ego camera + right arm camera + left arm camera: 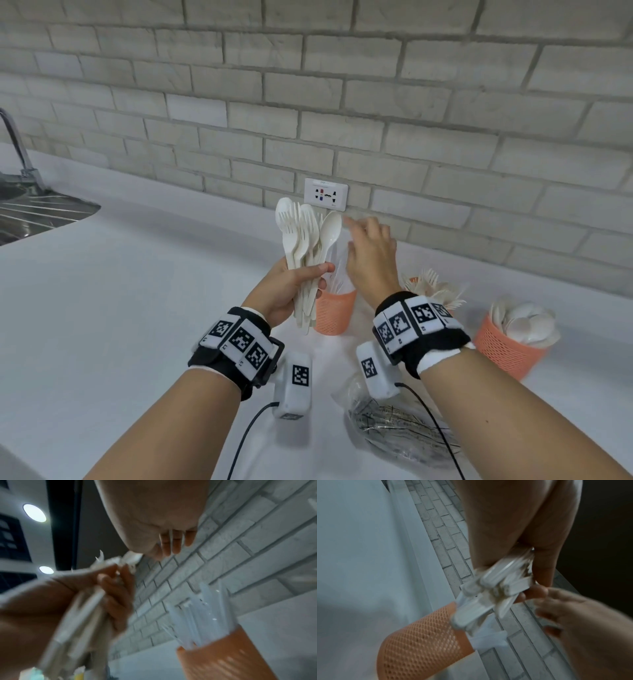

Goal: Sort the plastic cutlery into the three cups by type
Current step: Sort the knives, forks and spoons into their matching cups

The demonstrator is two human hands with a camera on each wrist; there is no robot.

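L hand [286, 291] grips cutlery bunch [305, 246].

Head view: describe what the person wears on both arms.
Both forearms are bare, no sleeves. Each wrist carries a black band with white square tiles printed with black-and-white codes. Beneath each hangs a white box with its own code and a black cable.
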